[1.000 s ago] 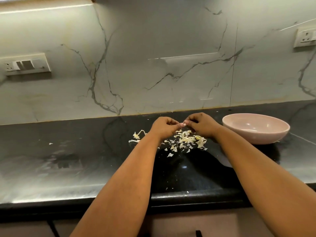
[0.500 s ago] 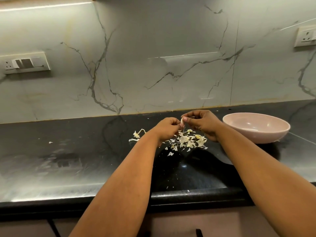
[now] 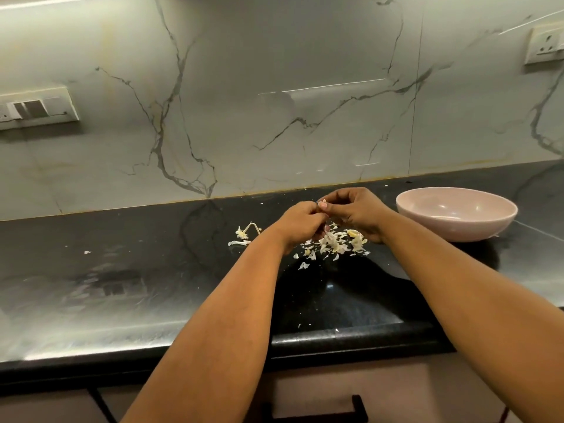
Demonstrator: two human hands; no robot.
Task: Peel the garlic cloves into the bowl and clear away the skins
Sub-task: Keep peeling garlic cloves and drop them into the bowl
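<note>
My left hand (image 3: 300, 222) and my right hand (image 3: 355, 213) meet above the black counter, fingers curled. Between their fingertips they pinch a small garlic clove (image 3: 323, 204), mostly hidden by the fingers. Below the hands lies a heap of pale garlic skins (image 3: 334, 245) on the counter. A garlic stem with root scraps (image 3: 245, 232) lies a little to the left of the heap. The pink bowl (image 3: 456, 222) stands to the right of my right hand; what it holds is not visible from here.
The black counter (image 3: 122, 270) runs left to right with its front edge near me. A marble backsplash rises behind it, with a switch plate (image 3: 36, 107) on the left and a socket (image 3: 544, 45) on the right. Stray skin flecks (image 3: 87, 252) dot the counter.
Both hands have lifted slightly above the skin heap, still pinching the clove between them. The right hand's fingers have shifted on the clove.
</note>
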